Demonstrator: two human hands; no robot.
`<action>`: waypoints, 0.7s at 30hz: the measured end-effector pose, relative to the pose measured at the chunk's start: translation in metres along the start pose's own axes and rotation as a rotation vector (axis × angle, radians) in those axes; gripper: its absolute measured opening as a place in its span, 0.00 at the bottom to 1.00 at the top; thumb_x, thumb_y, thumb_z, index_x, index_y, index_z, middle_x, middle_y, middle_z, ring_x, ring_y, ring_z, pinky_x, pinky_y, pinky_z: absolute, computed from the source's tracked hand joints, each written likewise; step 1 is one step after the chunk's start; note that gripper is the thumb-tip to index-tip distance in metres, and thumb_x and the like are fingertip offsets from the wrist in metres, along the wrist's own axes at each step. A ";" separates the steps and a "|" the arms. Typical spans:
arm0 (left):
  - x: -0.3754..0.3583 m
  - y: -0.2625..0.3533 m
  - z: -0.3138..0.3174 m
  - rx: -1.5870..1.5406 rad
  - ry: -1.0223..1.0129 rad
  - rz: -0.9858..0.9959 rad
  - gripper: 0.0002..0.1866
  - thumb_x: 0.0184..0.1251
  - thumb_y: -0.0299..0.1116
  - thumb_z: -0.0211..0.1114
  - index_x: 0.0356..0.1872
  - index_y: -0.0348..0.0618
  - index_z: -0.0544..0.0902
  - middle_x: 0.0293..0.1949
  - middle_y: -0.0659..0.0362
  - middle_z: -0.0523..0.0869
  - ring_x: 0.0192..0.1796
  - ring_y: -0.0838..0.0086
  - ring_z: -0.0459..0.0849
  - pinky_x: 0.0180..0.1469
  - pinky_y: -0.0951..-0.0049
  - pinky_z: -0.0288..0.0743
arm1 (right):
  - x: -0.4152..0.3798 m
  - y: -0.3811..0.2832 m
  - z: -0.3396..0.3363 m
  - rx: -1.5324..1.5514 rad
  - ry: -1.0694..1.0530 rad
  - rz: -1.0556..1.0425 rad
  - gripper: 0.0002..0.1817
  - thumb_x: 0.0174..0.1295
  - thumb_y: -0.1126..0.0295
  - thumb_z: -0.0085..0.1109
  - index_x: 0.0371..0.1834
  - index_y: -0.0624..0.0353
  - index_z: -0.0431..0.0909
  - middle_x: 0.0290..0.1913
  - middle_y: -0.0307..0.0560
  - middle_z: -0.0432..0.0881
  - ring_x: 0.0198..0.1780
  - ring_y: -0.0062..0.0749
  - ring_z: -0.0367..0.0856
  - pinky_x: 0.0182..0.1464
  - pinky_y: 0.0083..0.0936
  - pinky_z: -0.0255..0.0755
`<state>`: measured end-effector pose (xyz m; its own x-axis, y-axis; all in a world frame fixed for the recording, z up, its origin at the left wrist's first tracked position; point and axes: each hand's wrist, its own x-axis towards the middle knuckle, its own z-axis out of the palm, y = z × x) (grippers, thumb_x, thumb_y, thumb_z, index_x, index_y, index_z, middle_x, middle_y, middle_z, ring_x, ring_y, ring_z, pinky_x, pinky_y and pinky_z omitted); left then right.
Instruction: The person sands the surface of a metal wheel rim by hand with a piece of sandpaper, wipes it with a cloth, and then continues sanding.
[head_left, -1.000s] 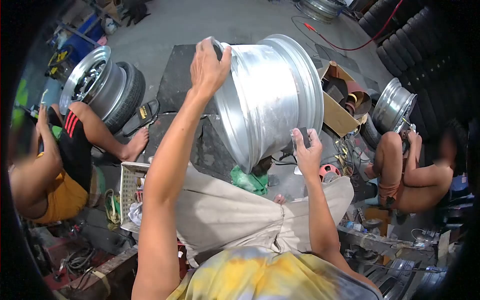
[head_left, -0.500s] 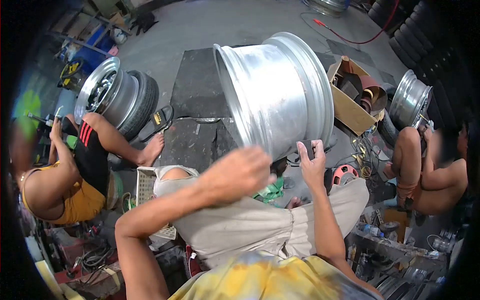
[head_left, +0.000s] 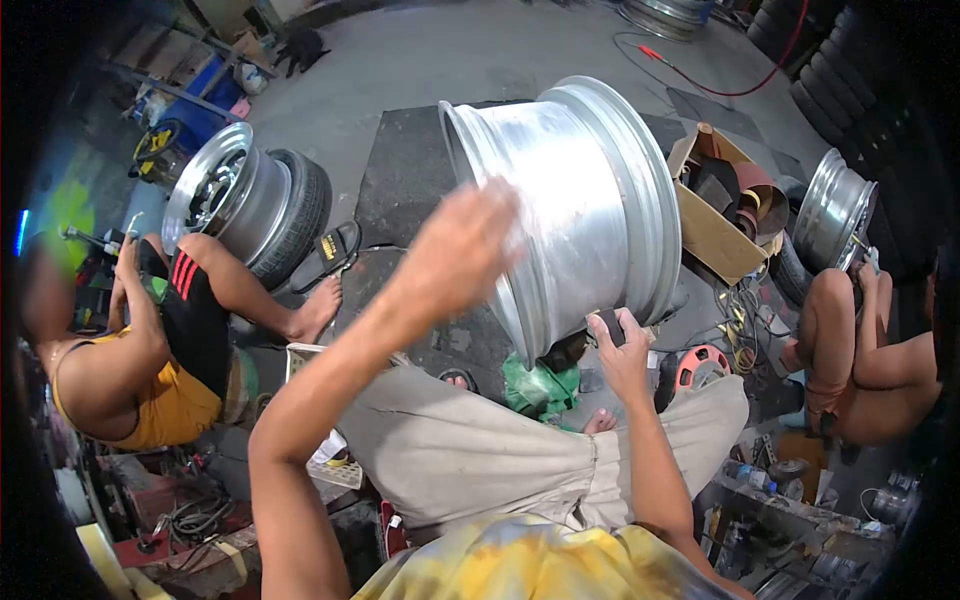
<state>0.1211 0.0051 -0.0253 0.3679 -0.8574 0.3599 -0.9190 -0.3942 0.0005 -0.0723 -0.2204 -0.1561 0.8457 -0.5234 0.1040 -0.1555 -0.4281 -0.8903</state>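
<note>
Closed round a small dark pad [head_left: 607,324], there was the right grip [head_left: 625,355], right by the wheel rim's near edge. And the left grip [head_left: 465,240], a blur, had swept back up across the rim's left lip; whether it held or touched anything, no telling. It had left the upper edge it clasped a second earlier, so its steadying seemed interrupted. The wheel rim [head_left: 575,205] lay just beyond both grips, the cardboard box [head_left: 715,242] farther, rightward of the right grip.

So we've got a splotchy yellow and grey tie-dye-looking top [head_left: 520,562], plus super baggy beige trousers [head_left: 480,435] with a seam [head_left: 593,465] down the middle. Left hand [head_left: 462,248] and right hand [head_left: 624,358] both bare.
</note>
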 end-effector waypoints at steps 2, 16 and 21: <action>-0.025 0.034 -0.004 -0.100 -0.137 0.196 0.22 0.80 0.44 0.60 0.62 0.36 0.83 0.69 0.49 0.81 0.74 0.57 0.75 0.75 0.53 0.70 | 0.003 0.002 0.001 -0.029 0.007 -0.034 0.18 0.69 0.60 0.70 0.35 0.66 0.78 0.28 0.52 0.78 0.30 0.40 0.74 0.38 0.36 0.71; 0.000 0.023 0.003 0.058 -0.178 0.403 0.25 0.83 0.50 0.54 0.64 0.40 0.81 0.68 0.48 0.80 0.74 0.57 0.74 0.79 0.44 0.61 | -0.007 -0.021 -0.008 -0.007 0.017 -0.100 0.13 0.69 0.65 0.68 0.42 0.66 0.83 0.34 0.50 0.80 0.34 0.41 0.78 0.39 0.35 0.71; 0.036 -0.020 -0.014 0.379 0.059 -0.038 0.23 0.78 0.43 0.62 0.65 0.39 0.81 0.67 0.45 0.80 0.70 0.51 0.78 0.76 0.50 0.69 | -0.009 -0.023 -0.009 0.008 0.066 -0.209 0.12 0.70 0.67 0.67 0.42 0.67 0.82 0.35 0.51 0.79 0.35 0.46 0.78 0.41 0.36 0.73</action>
<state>0.1504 -0.0133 0.0002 0.3822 -0.8236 0.4191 -0.7830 -0.5295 -0.3264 -0.0805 -0.2124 -0.1330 0.8239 -0.4708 0.3156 0.0242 -0.5271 -0.8495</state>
